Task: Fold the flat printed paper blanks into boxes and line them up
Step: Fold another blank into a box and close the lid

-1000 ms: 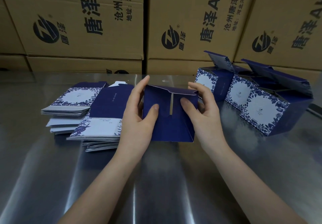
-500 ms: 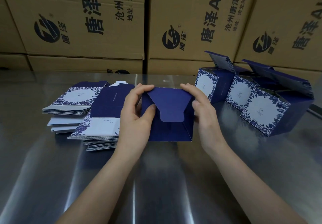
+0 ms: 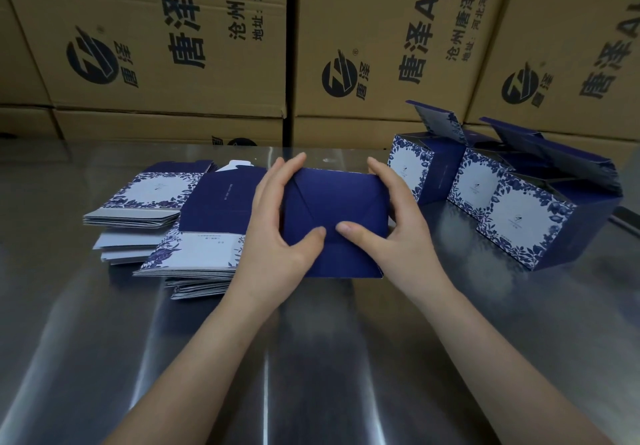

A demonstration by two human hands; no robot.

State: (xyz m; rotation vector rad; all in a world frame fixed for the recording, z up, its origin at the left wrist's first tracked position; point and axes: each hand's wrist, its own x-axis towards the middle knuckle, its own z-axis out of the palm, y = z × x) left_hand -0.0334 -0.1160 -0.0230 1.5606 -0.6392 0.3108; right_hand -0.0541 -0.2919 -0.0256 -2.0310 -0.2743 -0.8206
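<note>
Stacked brown cartons wall off the back of the steel counter. At its middle, the left hand and right hand clasp the half-made box between them, fingers hooked over its far edge and both thumbs pressing the blue end panel. Half a second ago the tongue flap stood loose on that face. Now it lies flat, so this end looks closed. Flat blanks wait just left, and the row of folded boxes stands to the right with lids up.
</note>
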